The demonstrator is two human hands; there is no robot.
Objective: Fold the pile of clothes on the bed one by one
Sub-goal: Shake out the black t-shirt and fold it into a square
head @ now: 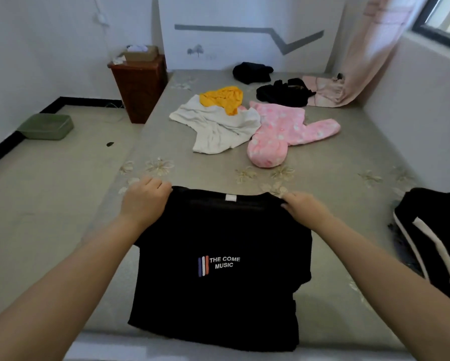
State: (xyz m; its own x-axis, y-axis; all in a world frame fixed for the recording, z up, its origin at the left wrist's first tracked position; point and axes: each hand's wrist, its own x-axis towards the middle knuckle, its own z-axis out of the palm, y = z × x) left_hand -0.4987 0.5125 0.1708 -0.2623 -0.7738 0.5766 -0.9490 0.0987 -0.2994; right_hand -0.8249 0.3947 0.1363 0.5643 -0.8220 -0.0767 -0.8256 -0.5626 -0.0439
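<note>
A home bedroom. A large bed (322, 178) with a grey flower-patterned cover fills the room against white walls, strewn with loose clothes (244, 121); a wooden bedside cabinet (138, 87) stands at its head. A pink curtain (369, 48) hangs beside a window (442, 19), and a green basin (46, 126) sits on the floor.

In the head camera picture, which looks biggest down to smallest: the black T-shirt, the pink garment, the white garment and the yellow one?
1. black T-shirt, though it lies nearest the camera
2. and 3. white garment and pink garment, which look alike
4. yellow garment
</note>
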